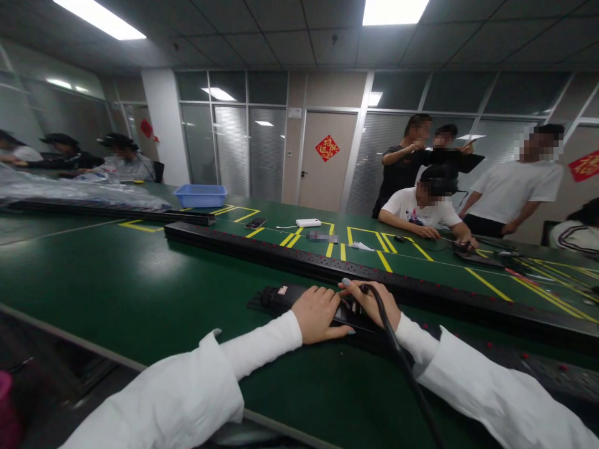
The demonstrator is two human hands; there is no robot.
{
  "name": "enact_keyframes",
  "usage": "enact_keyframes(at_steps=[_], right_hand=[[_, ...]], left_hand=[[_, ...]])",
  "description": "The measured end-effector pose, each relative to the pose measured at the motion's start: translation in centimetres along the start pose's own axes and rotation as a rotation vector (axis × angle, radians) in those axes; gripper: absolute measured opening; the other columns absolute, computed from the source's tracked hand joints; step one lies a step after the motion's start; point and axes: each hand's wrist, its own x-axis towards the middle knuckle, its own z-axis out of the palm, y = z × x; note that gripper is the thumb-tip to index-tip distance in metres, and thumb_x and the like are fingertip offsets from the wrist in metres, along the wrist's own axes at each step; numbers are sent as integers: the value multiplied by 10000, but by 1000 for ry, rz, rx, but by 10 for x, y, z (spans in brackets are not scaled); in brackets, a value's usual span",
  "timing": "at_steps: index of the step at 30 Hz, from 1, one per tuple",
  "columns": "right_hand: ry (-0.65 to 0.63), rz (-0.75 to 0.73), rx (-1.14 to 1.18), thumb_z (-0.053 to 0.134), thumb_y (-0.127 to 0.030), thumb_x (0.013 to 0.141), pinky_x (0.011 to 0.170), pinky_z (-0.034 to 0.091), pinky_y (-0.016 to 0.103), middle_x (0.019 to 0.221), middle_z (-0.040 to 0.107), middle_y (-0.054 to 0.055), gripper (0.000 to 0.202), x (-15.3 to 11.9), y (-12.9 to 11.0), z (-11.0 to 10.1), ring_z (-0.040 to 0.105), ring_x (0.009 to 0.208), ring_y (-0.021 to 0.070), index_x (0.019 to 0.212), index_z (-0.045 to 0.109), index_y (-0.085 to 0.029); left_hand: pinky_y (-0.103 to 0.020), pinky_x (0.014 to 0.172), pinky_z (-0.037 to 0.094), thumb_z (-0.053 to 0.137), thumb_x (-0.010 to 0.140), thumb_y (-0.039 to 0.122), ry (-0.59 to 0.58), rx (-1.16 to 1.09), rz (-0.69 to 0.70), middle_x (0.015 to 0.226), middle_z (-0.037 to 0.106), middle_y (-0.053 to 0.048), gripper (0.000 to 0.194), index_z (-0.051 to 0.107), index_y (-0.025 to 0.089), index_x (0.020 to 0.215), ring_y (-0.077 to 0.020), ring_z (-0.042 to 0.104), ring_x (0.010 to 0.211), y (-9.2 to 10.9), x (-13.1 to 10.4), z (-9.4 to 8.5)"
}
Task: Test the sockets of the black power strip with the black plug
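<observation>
A black power strip (290,298) with a small white-red label lies across the green table, its far right part running under my right forearm. My left hand (321,315) rests over it, fingers wrapped on its top and thumb along the near side. My right hand (374,299) is bent at an opening where short wires (353,307) show, thumb and fingers pressed together near a thick black cable (390,330). The cable loops over this hand and runs down toward me. What its fingertips pinch is hidden.
Behind my hands a long black strip (281,251) crosses the green table (112,268). Farther back are a blue basket (200,196), a phone, a white power bank (307,222) and plastic wrap (84,190). People sit and stand beyond.
</observation>
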Motion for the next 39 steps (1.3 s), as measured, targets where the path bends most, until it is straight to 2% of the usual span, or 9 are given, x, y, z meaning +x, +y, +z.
enact_keyframes(at_steps=[4, 10, 15, 21, 29, 39], right_hand=[[2, -37, -258, 299, -605, 796, 638, 414, 298, 807, 676, 10, 455, -9, -3, -3, 607, 823, 248, 992, 617, -344], [27, -89, -337, 220, -610, 817, 598, 380, 278, 844, 673, 7, 478, -12, -6, -2, 608, 815, 241, 1025, 587, -385], [65, -121, -401, 199, -621, 815, 586, 360, 257, 842, 673, 31, 518, -15, -7, -1, 609, 792, 219, 1049, 580, -359], [37, -92, -459, 169, -619, 821, 557, 334, 227, 811, 673, 27, 547, -16, -11, -3, 610, 768, 193, 1057, 577, -341], [0, -115, -511, 170, -633, 811, 557, 339, 234, 827, 669, 33, 561, -17, -11, -4, 610, 776, 202, 1059, 572, -330], [-20, -259, -557, 249, -523, 861, 600, 369, 238, 917, 655, 26, 441, -26, -13, -3, 607, 826, 178, 1176, 462, -301]], left_hand=[[-376, 777, 356, 273, 750, 648, -14, -1, -6, 926, 555, -115, 659, 451, 113, 1090, -252, 508, 883, 3, -4, 3], [-371, 784, 356, 276, 767, 625, -40, -7, 1, 942, 551, -113, 608, 462, 125, 1058, -244, 510, 890, 6, -5, 1], [-370, 788, 359, 285, 767, 624, -53, -11, -4, 951, 550, -113, 610, 448, 123, 1075, -247, 511, 908, 8, -4, 2], [-374, 785, 369, 253, 767, 635, -66, 9, -14, 965, 553, -104, 626, 443, 133, 1089, -247, 516, 909, 10, -4, 1], [-372, 774, 381, 237, 768, 639, -55, 25, -4, 982, 556, -106, 637, 461, 131, 1081, -250, 524, 900, 11, -5, 1], [-369, 786, 375, 279, 770, 625, -50, 5, 8, 933, 558, -103, 593, 506, 133, 1010, -250, 504, 937, 8, -4, 2]])
